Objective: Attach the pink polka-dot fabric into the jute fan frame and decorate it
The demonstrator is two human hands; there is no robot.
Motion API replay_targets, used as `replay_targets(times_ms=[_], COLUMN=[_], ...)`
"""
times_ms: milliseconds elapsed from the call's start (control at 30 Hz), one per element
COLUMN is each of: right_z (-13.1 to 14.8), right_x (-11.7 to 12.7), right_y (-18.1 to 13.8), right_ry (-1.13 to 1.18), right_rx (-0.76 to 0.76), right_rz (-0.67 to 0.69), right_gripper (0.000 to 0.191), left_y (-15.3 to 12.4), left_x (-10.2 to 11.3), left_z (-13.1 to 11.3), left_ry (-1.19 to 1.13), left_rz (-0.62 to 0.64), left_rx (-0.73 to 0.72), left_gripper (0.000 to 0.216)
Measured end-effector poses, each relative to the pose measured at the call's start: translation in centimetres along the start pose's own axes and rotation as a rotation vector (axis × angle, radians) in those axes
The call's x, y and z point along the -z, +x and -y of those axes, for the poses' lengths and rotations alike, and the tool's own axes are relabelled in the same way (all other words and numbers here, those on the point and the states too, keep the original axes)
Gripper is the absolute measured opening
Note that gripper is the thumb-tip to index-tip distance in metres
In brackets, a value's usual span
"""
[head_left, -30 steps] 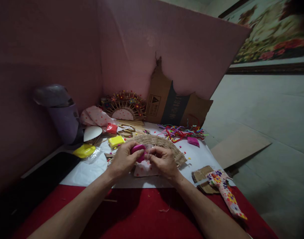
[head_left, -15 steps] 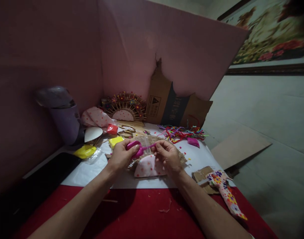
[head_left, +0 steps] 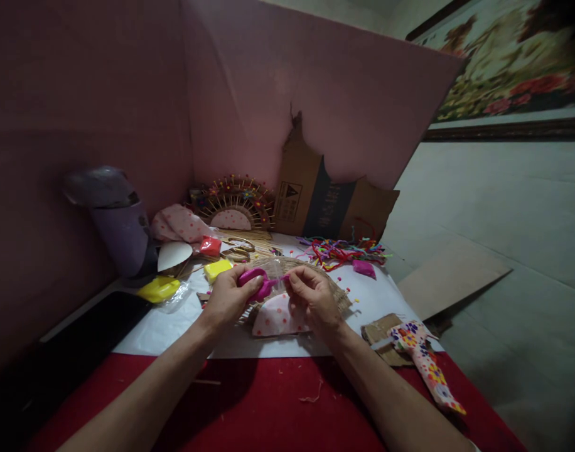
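Note:
My left hand (head_left: 227, 297) is closed round a lump of magenta clay (head_left: 255, 282) in clear wrapping. My right hand (head_left: 312, 297) pinches the thin stretched end of that clay, close to the left hand. Both hands hover just above a woven straw half-disc (head_left: 335, 290) with a pink dotted semicircle (head_left: 275, 319) at its front, lying on white paper (head_left: 367, 301).
At the back stand a finished fan-shaped straw piece (head_left: 233, 199), a cardboard box (head_left: 316, 201) and pink boards. Yellow clay (head_left: 159, 289), red clay (head_left: 211, 245), scissors (head_left: 238, 248), coloured pipe cleaners (head_left: 339, 250), a lilac cup (head_left: 122, 235) and a flowered glue gun (head_left: 426, 364) lie around.
The hands rose slightly and pulled the magenta clay apart into a thin strand; now the right hand has come back closer to the left, shortening the strand.

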State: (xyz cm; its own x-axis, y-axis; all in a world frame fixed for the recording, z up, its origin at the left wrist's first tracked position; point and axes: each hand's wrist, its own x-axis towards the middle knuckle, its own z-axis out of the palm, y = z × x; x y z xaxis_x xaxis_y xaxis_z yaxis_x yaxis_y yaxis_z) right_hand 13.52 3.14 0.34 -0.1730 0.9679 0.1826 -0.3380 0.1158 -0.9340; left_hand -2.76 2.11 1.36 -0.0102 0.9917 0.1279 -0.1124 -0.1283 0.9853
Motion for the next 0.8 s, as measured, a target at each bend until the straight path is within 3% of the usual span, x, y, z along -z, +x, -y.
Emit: replay_targets(times_ms=[233,433,667,800], right_z=[1.1,1.6,1.2,1.0], right_x=[0.1,0.5,0.6,0.5], right_y=[0.1,0.4,0.7,0.8], right_ry=[0.133,0.197,0.173,0.248], right_rx=[0.115,0.125,0.034,-0.013], right_rz=[-0.053,-0.105,-0.163,-0.131], right_gripper=[0.025,0.027,0.031,0.034], left_y=[-0.1,-0.1,0.1,0.0], left_x=[0.0,0.0,0.1,-0.1], left_z=[-0.2,-0.1,0.2,-0.2], left_ry=[0.013,0.012,0.009,0.021], left_rz=[-0.023,-0.024,-0.019,-0.023], left_rx=[0.006,0.007,0.004,0.001], left_gripper=[0.019,0.019,0.019,0.019])
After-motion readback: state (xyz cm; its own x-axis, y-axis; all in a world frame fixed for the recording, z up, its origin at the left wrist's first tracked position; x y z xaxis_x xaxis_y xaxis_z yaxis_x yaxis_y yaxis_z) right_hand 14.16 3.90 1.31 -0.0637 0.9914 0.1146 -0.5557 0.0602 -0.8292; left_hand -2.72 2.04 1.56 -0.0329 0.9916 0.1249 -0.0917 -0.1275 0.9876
